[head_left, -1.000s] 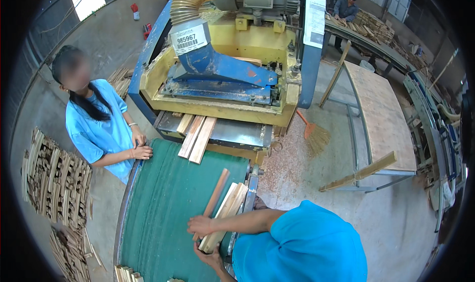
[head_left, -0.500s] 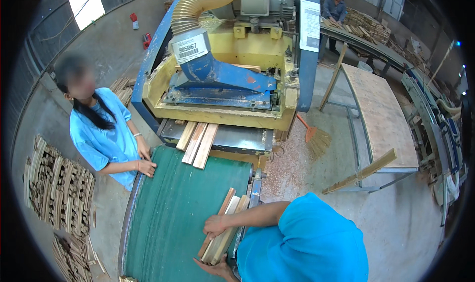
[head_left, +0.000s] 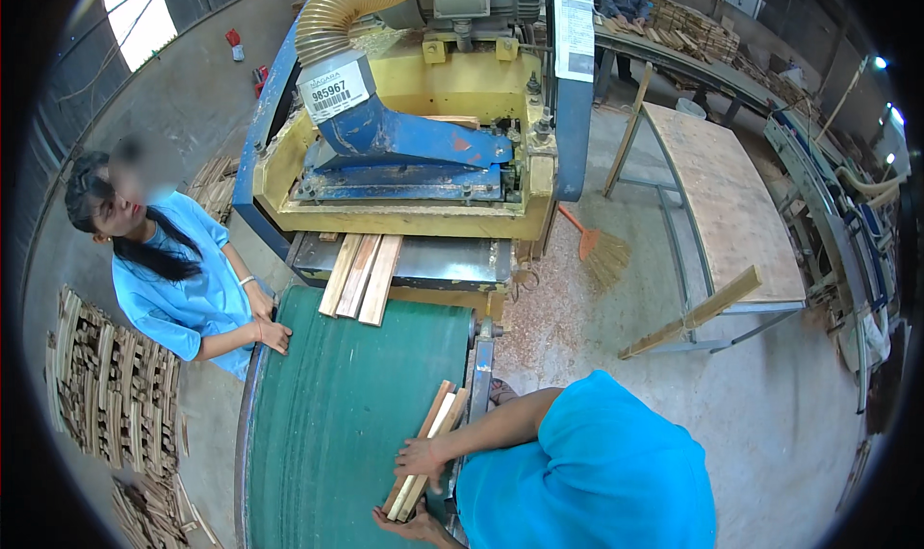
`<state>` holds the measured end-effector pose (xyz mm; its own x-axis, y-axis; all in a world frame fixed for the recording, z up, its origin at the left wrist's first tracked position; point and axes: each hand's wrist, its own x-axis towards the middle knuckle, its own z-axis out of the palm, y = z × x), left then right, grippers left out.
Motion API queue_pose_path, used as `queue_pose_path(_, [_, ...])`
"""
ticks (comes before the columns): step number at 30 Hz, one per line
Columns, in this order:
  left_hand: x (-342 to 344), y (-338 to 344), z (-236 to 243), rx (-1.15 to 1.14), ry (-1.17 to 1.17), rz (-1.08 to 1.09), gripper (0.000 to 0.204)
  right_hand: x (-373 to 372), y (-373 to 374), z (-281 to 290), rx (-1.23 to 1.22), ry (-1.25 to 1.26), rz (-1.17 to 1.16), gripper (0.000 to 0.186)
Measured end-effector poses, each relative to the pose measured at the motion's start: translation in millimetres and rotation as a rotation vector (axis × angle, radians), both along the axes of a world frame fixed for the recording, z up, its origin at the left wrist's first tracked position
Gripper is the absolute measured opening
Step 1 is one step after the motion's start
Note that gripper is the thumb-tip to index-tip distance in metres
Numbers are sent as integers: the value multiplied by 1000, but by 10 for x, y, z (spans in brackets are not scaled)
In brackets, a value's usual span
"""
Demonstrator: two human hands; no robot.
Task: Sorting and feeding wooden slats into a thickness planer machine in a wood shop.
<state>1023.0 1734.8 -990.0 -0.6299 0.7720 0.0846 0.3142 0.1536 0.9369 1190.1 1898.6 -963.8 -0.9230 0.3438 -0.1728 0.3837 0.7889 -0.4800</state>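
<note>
A small bundle of wooden strips [head_left: 442, 416] lies slanted along the right edge of the green conveyor belt [head_left: 313, 434], one strip redder than the others. My right hand [head_left: 421, 459] reaches across the middle of the bundle, gripping it from above with fingers on its far side and thumb on the near side. At the bundle's lower end, my left hand [head_left: 412, 528] cups the strip ends, partly hidden by them. Further up, more wooden strips [head_left: 363, 275] stick out side by side from the yellow-and-blue machine [head_left: 414, 224] onto the belt.
A co-worker in light blue [head_left: 159, 265] stands at the belt's left side, hands at its edge. Stacked wood [head_left: 115, 385] sits on the floor behind. To the right are a broom [head_left: 597, 246] and a plywood-topped table [head_left: 722, 203]. Another person [head_left: 624, 0] works far back.
My view has shifted a little, so the machine appears further left. My right hand's fingers are more spread over the bundle, which lies slightly lower. The co-worker's head has turned and tilted.
</note>
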Motion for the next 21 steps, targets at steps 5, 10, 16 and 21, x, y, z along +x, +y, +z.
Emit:
queue_pose_path(5, [39, 248, 247, -40, 102, -105, 92, -10, 27, -278, 62, -54, -92, 96])
queue_pose_path(10, [-84, 641, 67, -8, 317, -223, 103, 171, 271, -222, 47, 33, -192, 91])
queue_pose_path(16, [-148, 626, 124, -119, -118, -154, 108, 891, 303, -67, 181, -109, -539, 78])
queue_pose_path(21, [-121, 731, 440, -120, 40, -266, 71, 1177, 302, -183, 107, -83, -657, 72])
